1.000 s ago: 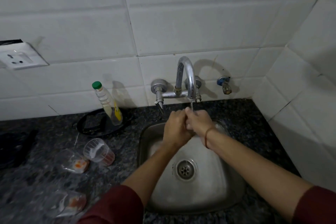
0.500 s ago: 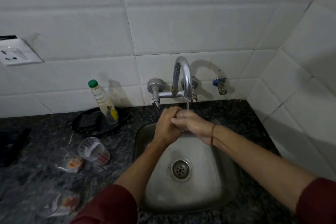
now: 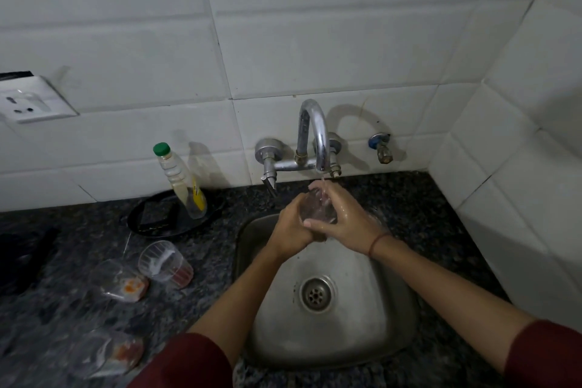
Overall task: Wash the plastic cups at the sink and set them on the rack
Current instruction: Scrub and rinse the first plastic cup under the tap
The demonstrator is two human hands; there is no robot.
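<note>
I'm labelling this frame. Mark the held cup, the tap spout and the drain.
held cup (image 3: 316,211): head view, clear side wall under the stream.
spout (image 3: 321,142): head view, front of the curved pipe.
drain (image 3: 316,293): head view, centre of the strainer.

Both bare forearms converge just below the curved chrome tap (image 3: 316,132), where the left hand (image 3: 293,227) and right hand (image 3: 346,217) clasp a clear plastic cup (image 3: 316,209).
</note>
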